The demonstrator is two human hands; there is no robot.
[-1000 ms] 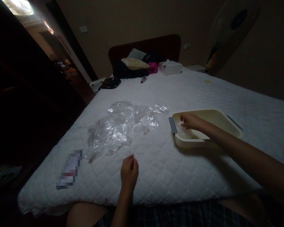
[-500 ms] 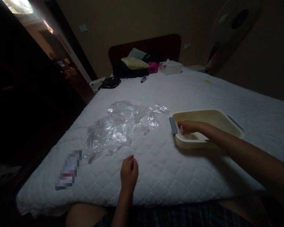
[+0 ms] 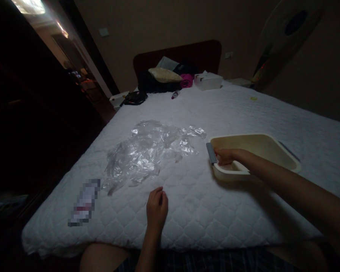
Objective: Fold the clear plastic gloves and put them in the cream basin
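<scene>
Our right hand is in the tub, right of the film; whether the fingers clamp anything, we cannot tell. Our left hand lies empty, loosely curled. Pressing the handle might tip the tub.

i count two hands of mine: one left hand and one right hand. my right hand is in one cream tub, which has two grey handles, one just beside my fingers, one across from them. ahead of my left hand lies one spread of clear plastic; how many pieces, i cannot tell. left of that hand is one pixelated item. well beyond both hands: one white box, one pink roll, one beige cushion, one small bottle.
</scene>
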